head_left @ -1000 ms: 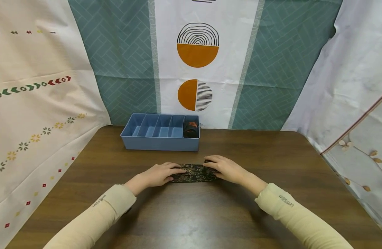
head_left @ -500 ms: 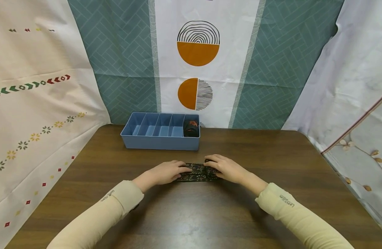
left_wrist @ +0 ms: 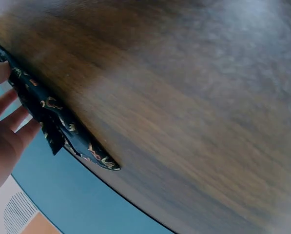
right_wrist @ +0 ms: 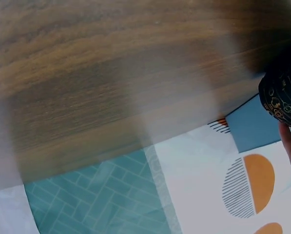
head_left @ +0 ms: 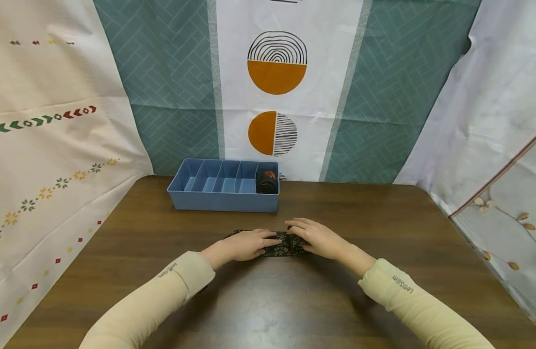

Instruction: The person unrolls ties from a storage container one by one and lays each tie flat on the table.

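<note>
In box [head_left: 222,202]: one bundle [head_left: 267,183]; seemingly half-rolled: your patterned strip [head_left: 276,250], right fingers [head_left: 300,231] round its roll [right_wrist: 284,95], left fingers [head_left: 271,242] straight atop.

hands [head_left: 248,245] [head_left: 316,237]: 2 | tray [head_left: 224,202]: 1 | compartments [head_left: 230,183]: 5 | patterned strip [head_left: 280,249]: 1 | dark roll [head_left: 267,184]: 1

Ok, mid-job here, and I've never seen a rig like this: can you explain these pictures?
No robot here: just a person's bare left hand and right hand. The wide view comes from a camera worn on the head; the other two come from one on each wrist. On the wooden table stands a blue divided box, with a dark, orange-marked item in its right-end compartment. Nearer the person lies a dark, gold-printed cloth strip. The left hand holds it. The right hand grips a rounded bundle of similar print at the strip's right end.
</note>
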A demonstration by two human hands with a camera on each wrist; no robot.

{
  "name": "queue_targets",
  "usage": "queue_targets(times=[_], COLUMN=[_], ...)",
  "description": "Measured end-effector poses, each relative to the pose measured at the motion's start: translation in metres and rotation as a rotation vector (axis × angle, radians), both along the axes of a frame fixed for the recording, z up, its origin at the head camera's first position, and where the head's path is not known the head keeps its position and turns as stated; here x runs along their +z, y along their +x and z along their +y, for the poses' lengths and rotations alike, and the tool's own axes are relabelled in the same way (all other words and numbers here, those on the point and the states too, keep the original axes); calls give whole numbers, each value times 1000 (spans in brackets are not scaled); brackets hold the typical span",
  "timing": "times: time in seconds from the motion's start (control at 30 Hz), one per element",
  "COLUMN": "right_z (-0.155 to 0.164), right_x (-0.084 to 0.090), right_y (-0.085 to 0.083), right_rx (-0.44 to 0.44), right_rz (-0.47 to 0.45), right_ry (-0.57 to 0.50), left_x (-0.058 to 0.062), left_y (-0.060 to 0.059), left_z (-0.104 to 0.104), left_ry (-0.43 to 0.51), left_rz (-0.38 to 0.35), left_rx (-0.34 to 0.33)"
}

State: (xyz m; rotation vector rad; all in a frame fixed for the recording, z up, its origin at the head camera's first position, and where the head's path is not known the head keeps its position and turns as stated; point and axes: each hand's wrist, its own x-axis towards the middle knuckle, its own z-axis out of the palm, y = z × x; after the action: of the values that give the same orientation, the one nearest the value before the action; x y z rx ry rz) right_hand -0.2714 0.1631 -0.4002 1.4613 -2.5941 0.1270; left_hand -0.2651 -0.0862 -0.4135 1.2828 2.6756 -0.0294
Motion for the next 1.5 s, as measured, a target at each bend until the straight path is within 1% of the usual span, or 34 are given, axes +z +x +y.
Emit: queue_targets(times=[0.23, 0.43, 0.53, 0.7, 0.9, 1.1, 1.2, 1.4, 1.5], right_z=[1, 4, 8, 11, 13, 14, 14, 15, 14], right_x=[3, 4, 4, 3, 2, 2, 2, 1, 2], right_y=[-2, 0, 1, 2, 1, 1, 0, -1, 0], right_rx=[20, 30, 18, 13, 11, -25, -39, -19, -12], right_rz=[45, 92, 102, 97, 66, 50, 43, 78, 76], right_ry=[21, 94, 99, 73, 44, 80, 90, 92, 107], left_x=[-5, -6, -7, -7, -6, -2, -2, -4, -4], left_y=[2, 3, 3, 2, 4, 6, 6, 5, 7], left_z=[-6, -6, -4, -3, -6, -9, -10, -13, -14], left_ry=[68, 83, 80, 85, 80, 87, 88, 94, 103], left_rz=[-43, -50, -44, -44, -41, -47, -53, -55, -68], left_rx=[9, 3, -8, -2, 3, 7, 13, 17, 27])
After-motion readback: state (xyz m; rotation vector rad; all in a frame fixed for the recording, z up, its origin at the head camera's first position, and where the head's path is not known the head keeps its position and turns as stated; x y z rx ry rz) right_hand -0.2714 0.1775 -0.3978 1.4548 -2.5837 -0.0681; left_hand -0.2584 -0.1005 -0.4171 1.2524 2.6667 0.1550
